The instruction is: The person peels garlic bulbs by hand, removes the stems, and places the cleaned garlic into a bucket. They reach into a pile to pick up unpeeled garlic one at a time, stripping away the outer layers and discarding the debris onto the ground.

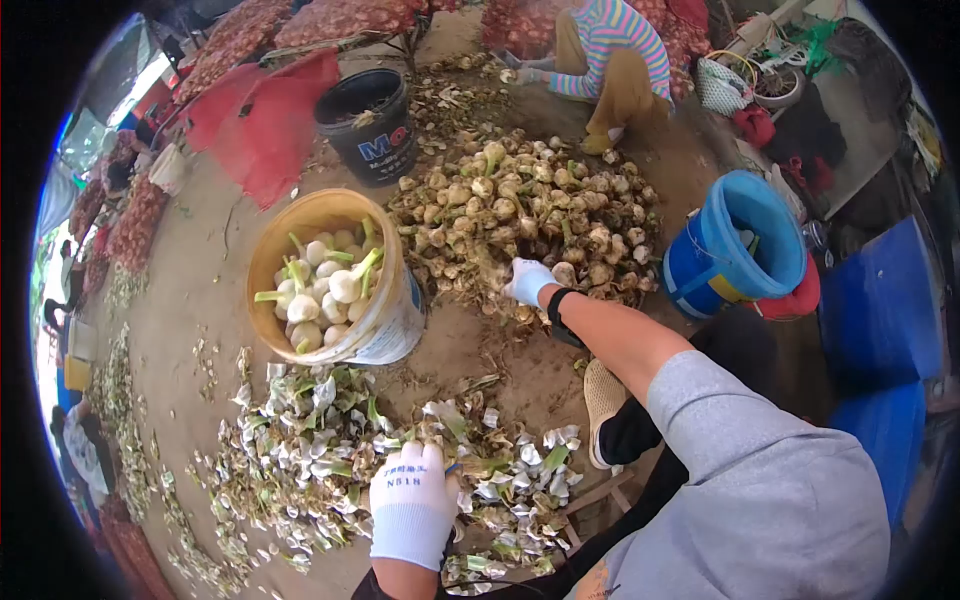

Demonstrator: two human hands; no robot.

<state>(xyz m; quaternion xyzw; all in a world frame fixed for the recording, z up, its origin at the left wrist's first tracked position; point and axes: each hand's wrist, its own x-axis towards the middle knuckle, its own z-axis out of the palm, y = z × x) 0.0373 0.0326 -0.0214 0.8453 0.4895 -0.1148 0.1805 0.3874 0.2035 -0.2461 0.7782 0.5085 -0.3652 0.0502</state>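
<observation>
My right hand (528, 281), in a white glove, reaches into the near edge of a heap of unpeeled garlic bulbs (560, 200) with roots and short stems. Its fingertips are among the bulbs, and I cannot see whether they grip one. Low in the head view my left hand (413, 490), also gloved, is held closed above a litter of garlic skins (300, 440). A small blue bit shows by its thumb; the rest of what it holds is hidden. Between the heap and the skins stands a yellowish bucket (268, 235) with peeled white garlic bulbs (325, 285) in it.
A blue bucket (715, 240) stands right of the heap, a black bucket (368, 140) behind the yellowish one. Across the heap another person (620, 60) in a striped top crouches, with gloved hands. Red net sacks (345, 22) line the back. My foot (603, 400) is beside the skins.
</observation>
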